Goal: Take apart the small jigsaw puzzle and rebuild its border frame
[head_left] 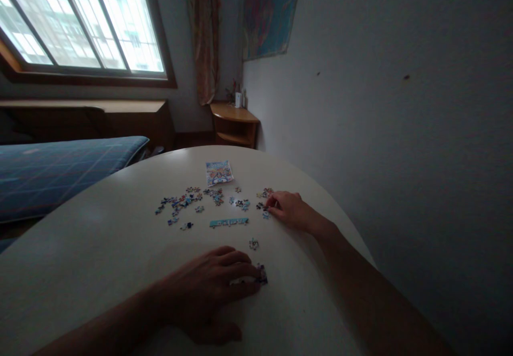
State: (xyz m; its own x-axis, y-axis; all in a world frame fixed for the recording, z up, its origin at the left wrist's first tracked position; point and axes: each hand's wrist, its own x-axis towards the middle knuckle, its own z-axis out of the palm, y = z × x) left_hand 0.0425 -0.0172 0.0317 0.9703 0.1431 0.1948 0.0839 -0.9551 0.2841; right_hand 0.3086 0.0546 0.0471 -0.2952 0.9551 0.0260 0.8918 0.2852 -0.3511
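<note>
My left hand (pixel 218 289) lies low over the table with its fingers spread, the fingertips touching a small dark cluster of puzzle pieces (pixel 262 275). Farther out, my right hand (pixel 289 209) reaches among loose jigsaw pieces on the right, fingers bent together at a puzzle piece (pixel 265 214); whether it is lifted is too small to tell. Between the hands lies a joined light-blue strip of puzzle pieces (pixel 229 222). A single puzzle piece (pixel 254 244) rests above my left fingertips. Several loose pieces (pixel 184 201) are scattered to the left of the strip.
A picture sheet (pixel 219 173) with a colourful print lies behind the pieces on the round white table (pixel 100 249). A bed with a blue checked cover (pixel 68 171) is on the left. A corner shelf (pixel 234 113) stands beyond, and a wall (pixel 380 131) is close on the right.
</note>
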